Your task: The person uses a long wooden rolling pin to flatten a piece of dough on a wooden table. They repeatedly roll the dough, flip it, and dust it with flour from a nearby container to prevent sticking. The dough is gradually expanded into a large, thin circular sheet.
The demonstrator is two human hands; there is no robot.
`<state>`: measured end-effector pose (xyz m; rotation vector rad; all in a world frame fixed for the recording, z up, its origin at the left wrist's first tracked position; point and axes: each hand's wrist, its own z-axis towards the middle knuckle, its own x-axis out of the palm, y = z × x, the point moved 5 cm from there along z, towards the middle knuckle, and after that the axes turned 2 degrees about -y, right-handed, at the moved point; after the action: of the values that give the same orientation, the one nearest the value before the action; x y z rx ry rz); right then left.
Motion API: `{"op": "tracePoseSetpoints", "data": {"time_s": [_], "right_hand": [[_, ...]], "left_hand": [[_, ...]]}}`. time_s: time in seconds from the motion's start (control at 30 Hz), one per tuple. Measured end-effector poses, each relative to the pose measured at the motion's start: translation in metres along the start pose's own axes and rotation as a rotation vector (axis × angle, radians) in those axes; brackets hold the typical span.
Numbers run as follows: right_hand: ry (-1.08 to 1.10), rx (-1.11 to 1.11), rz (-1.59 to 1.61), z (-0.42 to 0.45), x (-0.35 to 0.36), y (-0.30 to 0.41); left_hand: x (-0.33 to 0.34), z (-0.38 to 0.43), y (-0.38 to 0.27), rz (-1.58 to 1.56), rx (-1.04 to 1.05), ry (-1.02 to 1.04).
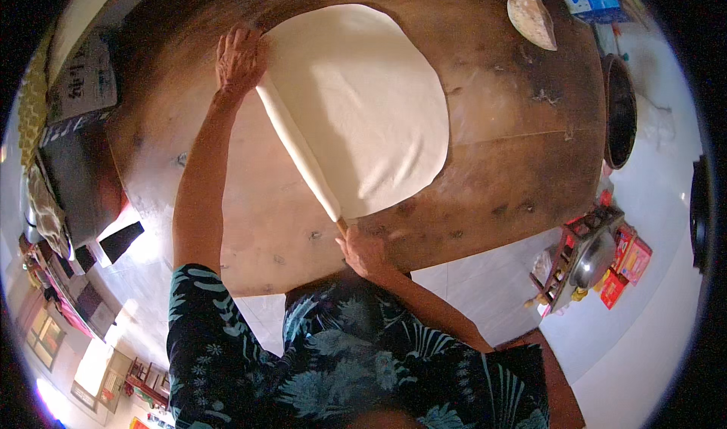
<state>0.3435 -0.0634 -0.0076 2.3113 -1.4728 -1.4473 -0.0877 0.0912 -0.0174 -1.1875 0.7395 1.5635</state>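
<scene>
A large, thin sheet of dough [369, 99] lies on the wooden tabletop [500, 162]. Its left edge is wrapped around a wooden rolling pin [341, 225], forming a slanting roll from upper left to lower middle. At the near end, bare wood sticks out of the dough, and my right hand [364, 252] is closed around it. My left hand [241, 60] grips the roll's far end with curled fingers; the pin's tip there is hidden beneath it. Shallow wrinkles cross the sheet's lower right part, and a shadow falls over its left side.
A floured half-round piece [531, 17], possibly dough, rests at the table's far right. Past the right edge stand a dark round vessel [620, 111] and a metal bowl [593, 260] on a small stand beside red packages [631, 254]. A printed box [88, 79] is at left.
</scene>
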Motion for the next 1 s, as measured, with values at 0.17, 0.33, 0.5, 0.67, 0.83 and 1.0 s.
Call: {"op": "tracePoseSetpoints", "data": {"time_s": [0.17,0.33,0.5,0.67,0.83,1.0], "right_hand": [[-0.053,-0.117,-0.035,0.003,0.016,0.042],[-0.086,-0.292,-0.092,0.007,0.031,0.074],[-0.172,-0.326,-0.134,0.002,0.039,0.09],[-0.144,-0.316,-0.007,-0.002,0.048,0.095],[-0.26,-0.29,0.286,0.0,0.053,0.073],[-0.037,-0.103,0.51,0.048,0.039,-0.054]], "left_hand": [[-0.019,-0.053,0.037,0.187,-0.02,0.088],[-0.042,-0.107,0.056,0.25,-0.142,0.122],[-0.061,-0.154,0.057,0.164,-0.284,0.177],[-0.096,-0.234,0.054,0.129,-0.568,0.088],[-0.126,-0.339,0.008,-0.285,-1.256,-0.422],[-0.055,-0.393,-0.126,-1.452,-1.844,-0.704]]}}
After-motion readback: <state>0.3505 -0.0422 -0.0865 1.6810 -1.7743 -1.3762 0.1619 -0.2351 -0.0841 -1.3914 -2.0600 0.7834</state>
